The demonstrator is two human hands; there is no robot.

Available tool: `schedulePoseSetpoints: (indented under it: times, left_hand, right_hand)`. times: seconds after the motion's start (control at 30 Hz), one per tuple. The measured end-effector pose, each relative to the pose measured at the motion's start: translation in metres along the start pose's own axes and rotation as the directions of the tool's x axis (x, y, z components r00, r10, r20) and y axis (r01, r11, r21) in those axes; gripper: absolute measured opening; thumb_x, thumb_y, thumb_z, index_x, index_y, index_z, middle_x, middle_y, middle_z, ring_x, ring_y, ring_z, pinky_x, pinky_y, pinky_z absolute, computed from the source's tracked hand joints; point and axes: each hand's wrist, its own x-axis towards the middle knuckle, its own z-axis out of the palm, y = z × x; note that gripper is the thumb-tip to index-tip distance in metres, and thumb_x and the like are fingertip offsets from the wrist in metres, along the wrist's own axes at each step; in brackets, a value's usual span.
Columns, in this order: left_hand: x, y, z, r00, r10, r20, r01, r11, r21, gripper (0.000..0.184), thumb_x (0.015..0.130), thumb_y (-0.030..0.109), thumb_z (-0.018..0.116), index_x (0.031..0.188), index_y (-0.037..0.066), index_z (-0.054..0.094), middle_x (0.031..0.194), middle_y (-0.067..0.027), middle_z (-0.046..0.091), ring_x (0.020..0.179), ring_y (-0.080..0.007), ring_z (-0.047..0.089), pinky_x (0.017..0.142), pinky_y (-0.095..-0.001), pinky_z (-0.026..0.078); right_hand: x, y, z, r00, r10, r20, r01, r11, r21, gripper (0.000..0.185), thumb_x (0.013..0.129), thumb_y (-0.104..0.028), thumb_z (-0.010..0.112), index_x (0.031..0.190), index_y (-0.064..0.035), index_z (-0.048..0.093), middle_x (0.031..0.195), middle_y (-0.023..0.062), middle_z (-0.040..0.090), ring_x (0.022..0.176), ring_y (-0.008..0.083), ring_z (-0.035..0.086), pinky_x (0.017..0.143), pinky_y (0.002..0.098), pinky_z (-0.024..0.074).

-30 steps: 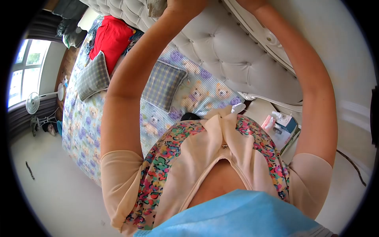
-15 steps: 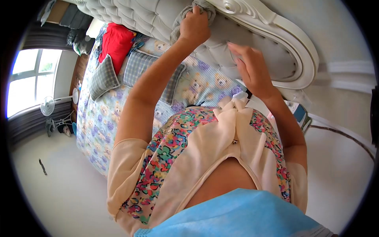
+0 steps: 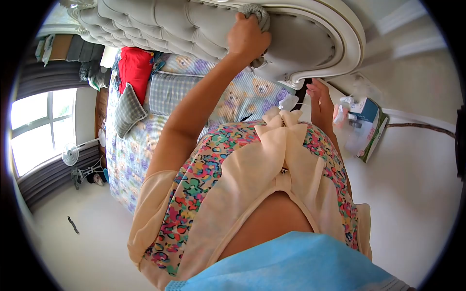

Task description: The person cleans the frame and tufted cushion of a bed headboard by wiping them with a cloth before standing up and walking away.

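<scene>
My left hand [image 3: 248, 38] is closed around a grey cloth [image 3: 257, 12]. The cloth presses against the tufted grey headboard [image 3: 170, 24], near its carved white frame, and part of it is hidden under my fingers. My right hand [image 3: 320, 102] hangs lower, beside the headboard's end and close to the bedside stand. Its fingers are loosely bent and apart, with nothing visible in them.
On the bed [image 3: 131, 165] lie checked pillows [image 3: 172, 92] and a red cloth [image 3: 133, 72]. Boxes and small bottles [image 3: 359, 121] stand to the right of my right hand. A white fan [image 3: 70, 154] stands near the window.
My left hand has shifted along the headboard with the cloth, slightly down and right in view. My right hand has dropped away from the headboard, down beside its end. The view has tilted.
</scene>
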Motion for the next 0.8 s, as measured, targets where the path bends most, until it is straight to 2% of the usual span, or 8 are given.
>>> schedulePoseSetpoints:
  times: [0.1,0.23,0.37,0.43,0.57,0.63,0.67,0.8]
  left_hand:
    - [-0.001,0.014,0.006,1.000,-0.027,0.008,0.027,0.996,-0.083,0.043,0.074,0.026,0.067,0.105,-0.003,0.068,0.123,-0.0258,0.055,0.093,-0.0437,0.067,0.083,-0.0508,0.056]
    - [-0.009,0.038,0.015,0.999,0.034,-0.013,-0.034,0.999,-0.033,0.046,0.072,0.027,0.068,0.106,-0.004,0.068,0.123,-0.0257,0.056,0.093,-0.0441,0.067,0.082,-0.0488,0.057]
    - [-0.023,0.072,0.032,0.979,0.197,0.044,-0.199,0.980,0.025,0.040,0.076,0.019,0.070,0.111,0.000,0.065,0.123,-0.0238,0.058,0.097,-0.0424,0.061,0.075,-0.0454,0.059]
    - [-0.026,0.068,0.055,0.841,0.431,-0.327,-0.394,0.902,0.176,0.040,0.076,0.019,0.070,0.108,-0.005,0.064,0.122,-0.0256,0.056,0.099,-0.0476,0.058,0.081,-0.0476,0.058]
    - [-0.039,0.089,0.077,0.861,0.502,-0.081,-0.473,0.849,0.233,0.035,0.078,0.017,0.068,0.105,-0.005,0.065,0.122,-0.0239,0.053,0.101,-0.0426,0.059,0.077,-0.0445,0.060]
    - [-0.042,0.104,0.090,0.880,0.462,0.105,-0.461,0.783,0.418,0.033,0.081,0.016,0.065,0.108,-0.002,0.065,0.121,-0.0198,0.052,0.099,-0.0367,0.059,0.073,-0.0406,0.060]
    - [-0.045,0.110,0.091,0.870,0.489,0.067,-0.453,0.738,0.500,0.033,0.083,0.017,0.063,0.110,-0.001,0.066,0.120,-0.0168,0.052,0.098,-0.0306,0.059,0.068,-0.0364,0.060]
    - [-0.048,0.107,0.112,0.828,0.560,-0.024,-0.399,0.620,0.676,0.034,0.085,0.019,0.062,0.114,0.000,0.067,0.123,-0.0135,0.053,0.094,-0.0244,0.059,0.061,-0.0329,0.058]
  right_hand:
    - [-0.003,-0.002,0.003,0.999,-0.043,-0.016,0.042,0.997,-0.062,0.034,0.103,-0.006,0.051,0.137,-0.0005,0.053,0.117,0.0180,0.068,0.108,0.0245,0.068,0.098,0.0349,0.0508]
    - [-0.013,0.009,-0.008,0.999,-0.024,-0.046,0.023,0.999,-0.035,0.032,0.103,-0.006,0.052,0.134,-0.0003,0.055,0.116,0.0182,0.069,0.107,0.0255,0.068,0.096,0.0357,0.0519]
    - [-0.018,0.013,-0.019,0.997,-0.016,-0.070,0.013,0.999,-0.046,0.032,0.103,-0.006,0.052,0.135,-0.0006,0.054,0.117,0.0186,0.069,0.107,0.0258,0.068,0.096,0.0359,0.0520]
    - [-0.022,0.022,-0.023,0.994,-0.036,-0.099,0.031,0.998,-0.051,0.033,0.102,-0.005,0.053,0.135,-0.0007,0.054,0.116,0.0186,0.069,0.107,0.0261,0.069,0.095,0.0363,0.0524]
    - [-0.032,0.047,-0.028,0.987,-0.065,-0.149,0.060,0.997,-0.041,0.033,0.101,-0.005,0.054,0.134,-0.0010,0.055,0.116,0.0182,0.069,0.106,0.0267,0.069,0.094,0.0368,0.0529]
    - [-0.038,0.049,-0.031,0.986,-0.045,-0.162,0.040,0.999,-0.033,0.033,0.101,-0.004,0.054,0.134,-0.0013,0.055,0.116,0.0180,0.069,0.107,0.0269,0.069,0.094,0.0369,0.0529]
    - [-0.041,0.045,-0.034,0.984,-0.027,-0.175,0.019,0.999,-0.042,0.033,0.100,-0.004,0.054,0.133,-0.0016,0.056,0.116,0.0180,0.069,0.108,0.0270,0.069,0.095,0.0369,0.0526]
    - [-0.055,0.055,-0.039,0.974,0.044,-0.222,-0.051,0.998,-0.026,0.032,0.100,-0.006,0.056,0.132,-0.0021,0.057,0.116,0.0171,0.069,0.109,0.0260,0.068,0.096,0.0369,0.0524]
